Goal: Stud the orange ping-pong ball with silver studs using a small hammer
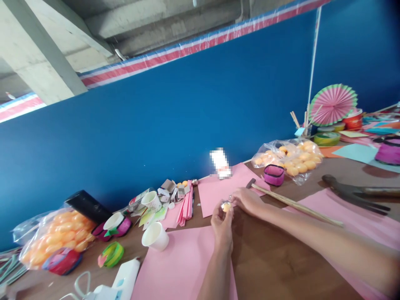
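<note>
A small yellow ball (226,207), partly covered by shiny silvery material, sits in the closed fingers of my left hand (222,227). Close beside it, my right hand (248,201) has its fingers pinched together near the shiny edge. What lies between those fingertips is too small to make out. Both hands are above the brown table, between two pink paper sheets. A thin wooden-handled hammer (290,200) lies just beyond my right forearm. Under my left forearm spreads a large pink sheet (178,266).
Bags of orange balls stand at left (67,229) and right (301,160). Paper cups (155,236), pink strips (186,204), a silvery ball (195,182) and a power strip (126,277) are on the left. Rightward are a magenta holder (274,175), a claw hammer (353,193) and a paper fan (333,105).
</note>
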`<state>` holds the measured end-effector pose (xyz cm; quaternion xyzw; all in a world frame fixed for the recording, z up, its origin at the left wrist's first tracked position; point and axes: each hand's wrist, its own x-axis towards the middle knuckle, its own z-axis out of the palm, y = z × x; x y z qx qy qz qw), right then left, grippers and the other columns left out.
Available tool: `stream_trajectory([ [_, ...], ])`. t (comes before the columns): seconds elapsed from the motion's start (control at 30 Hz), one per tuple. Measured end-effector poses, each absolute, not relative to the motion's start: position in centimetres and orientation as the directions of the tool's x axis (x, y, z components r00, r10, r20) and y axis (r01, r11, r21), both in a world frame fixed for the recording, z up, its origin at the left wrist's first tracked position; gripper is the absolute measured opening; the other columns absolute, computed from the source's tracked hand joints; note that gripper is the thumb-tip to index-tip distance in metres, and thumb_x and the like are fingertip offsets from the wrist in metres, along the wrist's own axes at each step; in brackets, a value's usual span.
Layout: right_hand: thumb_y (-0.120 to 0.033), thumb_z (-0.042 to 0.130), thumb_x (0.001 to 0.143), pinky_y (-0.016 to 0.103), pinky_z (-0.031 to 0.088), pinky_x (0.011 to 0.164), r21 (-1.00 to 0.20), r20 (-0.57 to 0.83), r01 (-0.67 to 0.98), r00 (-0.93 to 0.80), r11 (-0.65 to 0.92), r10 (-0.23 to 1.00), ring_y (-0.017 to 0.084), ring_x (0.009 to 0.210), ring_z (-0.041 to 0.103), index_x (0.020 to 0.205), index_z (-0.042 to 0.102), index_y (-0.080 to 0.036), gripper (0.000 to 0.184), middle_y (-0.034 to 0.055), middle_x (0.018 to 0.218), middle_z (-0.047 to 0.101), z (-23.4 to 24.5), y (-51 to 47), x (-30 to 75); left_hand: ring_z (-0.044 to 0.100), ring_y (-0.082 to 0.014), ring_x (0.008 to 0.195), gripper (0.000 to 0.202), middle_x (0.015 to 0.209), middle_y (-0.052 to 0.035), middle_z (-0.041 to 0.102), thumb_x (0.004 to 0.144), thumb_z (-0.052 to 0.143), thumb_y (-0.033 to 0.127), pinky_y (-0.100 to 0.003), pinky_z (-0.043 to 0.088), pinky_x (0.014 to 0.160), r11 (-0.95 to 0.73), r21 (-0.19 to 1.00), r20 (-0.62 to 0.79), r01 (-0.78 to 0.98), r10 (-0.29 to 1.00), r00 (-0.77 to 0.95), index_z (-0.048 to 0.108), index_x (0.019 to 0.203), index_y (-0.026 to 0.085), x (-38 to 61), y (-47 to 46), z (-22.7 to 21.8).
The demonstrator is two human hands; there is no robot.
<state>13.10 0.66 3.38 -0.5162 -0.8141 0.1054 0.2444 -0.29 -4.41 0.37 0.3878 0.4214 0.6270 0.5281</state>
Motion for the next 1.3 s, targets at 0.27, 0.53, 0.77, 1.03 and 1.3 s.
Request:
stream_trajectory([
  [0.27,-0.017,0.050,0.069,0.023,0.040,0.058,-0.624,0.320,0.697,-0.185,0.353,0.929,0.015,0.064,0.058,0.068,0.058,-0.017,0.007,0.0025,0.069,0.065,3.8,0.7,14.3,0.057,-0.0162,0.091,0.057,0.100,-0.0079,0.062,0.069,0.065,0.029,-0.026,0.044,0.078,-0.082,0.962,0.055,-0.261,0.992,-0.110,0.047,0.121,0.017,-0.4,-4.6,0.7],
  [0.53,-0.025,0.047,0.075,0.023,0.041,0.058,-0.770,0.339,0.498,-0.212,0.399,0.917,0.013,0.062,0.053,0.071,0.052,-0.018,0.009,-0.0010,0.066,0.059,4.4,-1.4,15.4,0.059,-0.0158,0.086,0.060,0.099,-0.0089,0.064,0.067,0.066,0.025,-0.028,0.044,0.079,-0.107,0.963,0.086,-0.246,0.992,-0.096,0.046,0.122,0.015,-0.2,-4.5,0.3],
  [0.77,-0.032,0.051,0.078,0.024,0.042,0.058,-0.899,0.306,0.266,-0.183,0.346,0.934,0.013,0.062,0.053,0.077,0.052,-0.019,0.013,-0.0009,0.067,0.057,3.2,-2.2,15.2,0.058,-0.0159,0.088,0.059,0.100,-0.0093,0.064,0.070,0.063,0.026,-0.028,0.044,0.079,-0.102,0.970,0.087,-0.222,0.993,-0.080,0.043,0.124,0.015,-0.3,-4.7,0.2],
  [1.03,-0.038,0.054,0.078,0.023,0.041,0.054,-0.965,0.207,0.115,-0.212,0.235,0.955,0.010,0.056,0.050,0.078,0.058,-0.017,0.021,-0.0018,0.063,0.056,2.4,-2.8,14.9,0.060,-0.0151,0.082,0.054,0.101,-0.0088,0.063,0.073,0.061,0.028,-0.028,0.046,0.074,-0.076,0.974,0.070,-0.212,0.997,-0.036,0.044,0.123,0.016,-0.2,-5.0,0.5],
  [1.3,-0.034,0.056,0.077,0.023,0.042,0.056,-0.990,0.144,-0.044,-0.240,0.137,0.960,0.010,0.058,0.051,0.080,0.056,-0.017,0.018,-0.0017,0.064,0.058,2.2,-3.2,14.3,0.059,-0.0199,0.093,0.050,0.106,-0.0098,0.063,0.073,0.060,0.028,-0.032,0.047,0.079,-0.098,0.982,0.104,-0.160,0.994,0.024,0.047,0.121,0.018,0.1,-5.3,1.4],
])
